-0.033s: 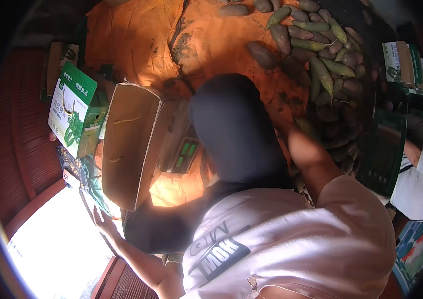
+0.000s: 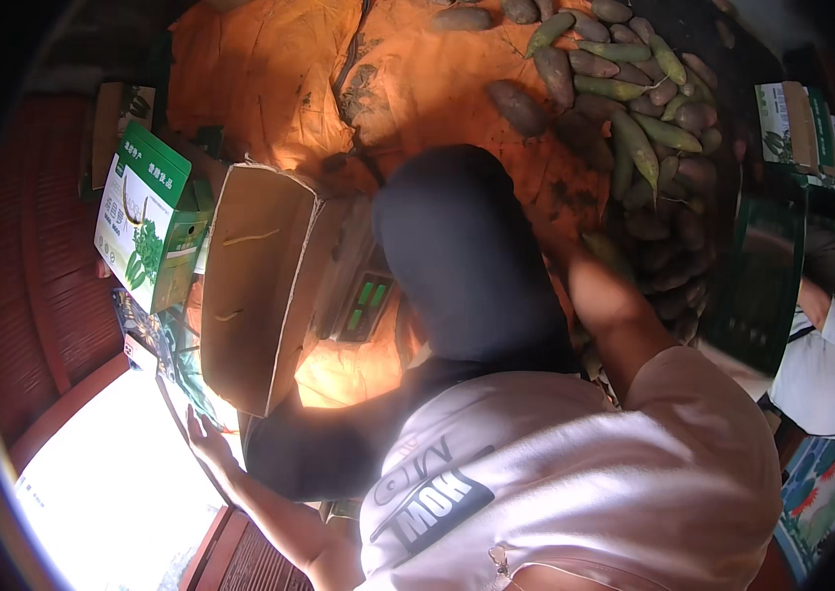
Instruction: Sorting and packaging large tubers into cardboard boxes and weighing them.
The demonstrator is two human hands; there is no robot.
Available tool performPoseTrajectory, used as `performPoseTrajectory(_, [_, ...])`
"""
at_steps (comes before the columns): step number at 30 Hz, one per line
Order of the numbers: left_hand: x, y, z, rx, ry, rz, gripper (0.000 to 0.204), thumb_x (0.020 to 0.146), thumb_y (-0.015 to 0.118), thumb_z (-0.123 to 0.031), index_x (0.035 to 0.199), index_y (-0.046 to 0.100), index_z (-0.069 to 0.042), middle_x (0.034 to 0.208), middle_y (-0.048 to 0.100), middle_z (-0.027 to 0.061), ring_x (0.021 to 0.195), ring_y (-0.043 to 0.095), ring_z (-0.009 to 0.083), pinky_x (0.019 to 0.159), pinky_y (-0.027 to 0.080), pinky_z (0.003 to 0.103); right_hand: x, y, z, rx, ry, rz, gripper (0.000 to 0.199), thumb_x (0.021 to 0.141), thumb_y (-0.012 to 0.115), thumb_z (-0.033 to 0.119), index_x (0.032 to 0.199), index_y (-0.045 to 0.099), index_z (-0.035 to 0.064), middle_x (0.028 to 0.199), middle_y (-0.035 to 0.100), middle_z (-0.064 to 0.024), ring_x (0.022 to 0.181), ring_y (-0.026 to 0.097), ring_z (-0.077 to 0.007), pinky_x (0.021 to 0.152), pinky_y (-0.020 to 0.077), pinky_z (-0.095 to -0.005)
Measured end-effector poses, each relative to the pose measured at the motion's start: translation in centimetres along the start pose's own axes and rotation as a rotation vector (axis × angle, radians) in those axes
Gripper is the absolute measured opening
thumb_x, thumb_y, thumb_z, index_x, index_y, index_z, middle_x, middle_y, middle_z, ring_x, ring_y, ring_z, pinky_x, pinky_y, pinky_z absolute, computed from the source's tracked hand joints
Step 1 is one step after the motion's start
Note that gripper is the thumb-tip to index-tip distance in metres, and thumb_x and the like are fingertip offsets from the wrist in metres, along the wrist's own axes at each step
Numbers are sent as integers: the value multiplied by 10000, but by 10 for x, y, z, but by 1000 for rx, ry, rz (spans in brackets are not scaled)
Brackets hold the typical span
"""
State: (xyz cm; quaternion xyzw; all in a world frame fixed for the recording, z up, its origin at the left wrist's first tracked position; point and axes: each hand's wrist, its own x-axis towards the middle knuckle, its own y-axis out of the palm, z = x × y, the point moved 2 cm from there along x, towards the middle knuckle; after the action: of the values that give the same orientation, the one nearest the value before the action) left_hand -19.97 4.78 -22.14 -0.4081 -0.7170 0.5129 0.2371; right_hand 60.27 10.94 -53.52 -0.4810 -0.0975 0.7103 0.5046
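Observation:
My left hand [image 2: 209,445] is low at the left with its fingers stretched out and apart. It is beside the lower end of an open cardboard box [image 2: 258,286], close to a shiny printed bag [image 2: 181,360]; I cannot tell whether it touches either. My right forearm [image 2: 614,305] reaches past my raised knee toward a heap of long green radishes [image 2: 634,148] and brownish-red roots [image 2: 521,108]. The knee and shadow hide the fingers of that hand. Between box and knee sits a scale with a lit green display [image 2: 368,305].
An orange sheet [image 2: 260,89] covers the ground. A green and white carton [image 2: 147,222] stands left of the open box. At the right, another person's white sleeve [image 2: 826,369] is beside a dark green panel [image 2: 757,281]; more printed cartons [image 2: 787,123] are behind it.
The dark green panel by the other person has shifted slightly. My arms and the vegetables look the same.

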Motion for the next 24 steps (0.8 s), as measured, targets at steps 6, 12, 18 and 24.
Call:
performPoseTrajectory(6, [14, 8, -3, -78, -23, -1, 413, 1016, 543, -80, 1427, 585, -87, 1460, 571, 178, 1333, 557, 365, 1099, 458, 453, -7, 20, -9, 13, 57, 33, 216, 983, 546, 91, 1109, 672, -31, 1011, 722, -181, 886, 725, -283, 757, 576, -403])
performPoseTrajectory(12, [22, 18, -14, -109, -17, 1, 408, 1018, 544, -73, 1424, 586, -79, 1450, 581, 162, 1318, 567, 356, 1094, 464, 447, -13, 18, -10, 1, 109, 34, 222, 969, 574, 107, 1102, 667, -44, 1022, 722, -192, 918, 735, -289, 759, 578, -403])
performPoseTrajectory(18, [26, -13, -1, -136, -31, -19, 423, 1015, 549, -66, 1437, 571, -79, 1474, 562, 139, 1351, 536, 345, 1112, 448, 441, 8, -5, 34, -626, 175, 135, 277, 1003, 560, 183, 1139, 666, -34, 1040, 714, -219, 967, 719, -338, 829, 564, -434])
performPoseTrajectory(24, [27, -2, -5, -210, -119, 16, 440, 1020, 549, -97, 1460, 542, -66, 1501, 534, 139, 1395, 484, 342, 1110, 439, 437, 29, -146, 10, 592, 518, -1352, 623, 977, 590, 471, 1310, 561, -55, 1363, 555, -277, 1245, 543, -436, 1044, 434, -499])
